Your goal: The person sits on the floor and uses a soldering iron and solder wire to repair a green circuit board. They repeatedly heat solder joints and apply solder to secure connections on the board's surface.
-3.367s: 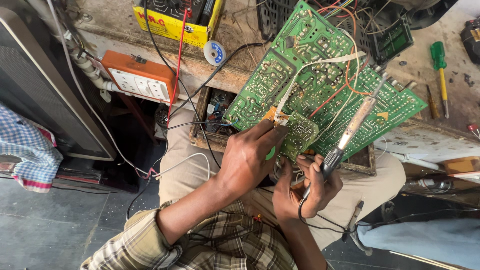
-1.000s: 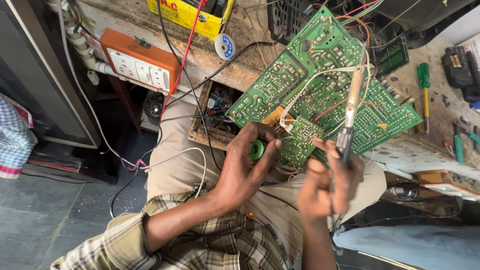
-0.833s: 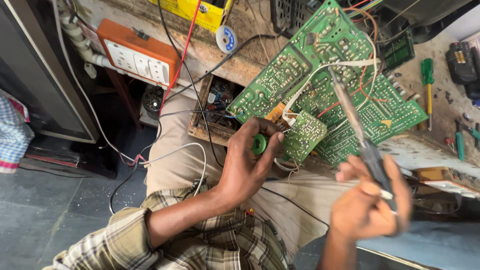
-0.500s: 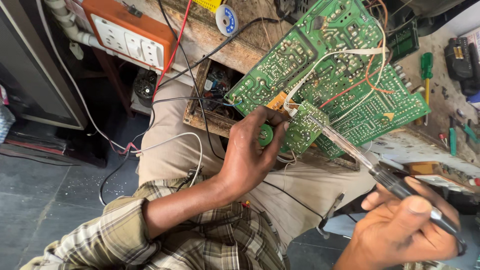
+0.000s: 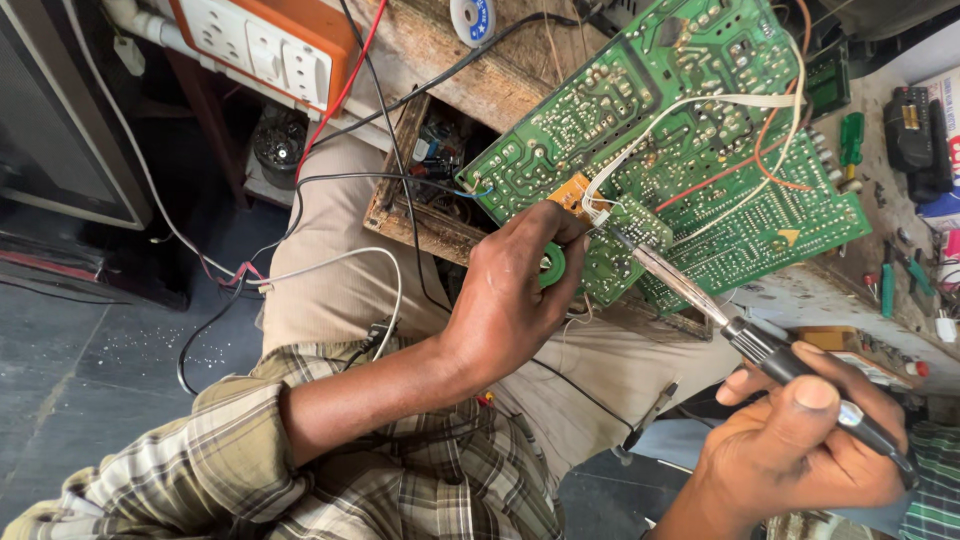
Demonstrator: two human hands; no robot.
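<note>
My left hand [image 5: 505, 300] reaches up from a plaid sleeve and grips the lower edge of a small green circuit board [image 5: 615, 268], with a green ring-shaped part [image 5: 552, 265] pinched under the thumb. Above it a large green circuit board [image 5: 700, 130] leans on the bench, crossed by white and red wires. At the lower right, my right hand [image 5: 800, 440] is closed round the black handle of a soldering iron [image 5: 690, 290]. The iron's long metal tip points up-left and meets the small board near its white connector.
An orange-and-white socket strip [image 5: 270, 50] sits on the wooden bench [image 5: 470, 75] with a small solder reel [image 5: 472, 15]. Black, red and white cables hang over my lap. At the right lie a green-handled screwdriver [image 5: 850, 140], a black device [image 5: 915, 130] and small tools. A dark screen [image 5: 60, 130] stands at the left.
My right hand has drawn back to the lower right with the soldering iron, now held at a low slant with its tip on the small board. My left hand kept its grip.
</note>
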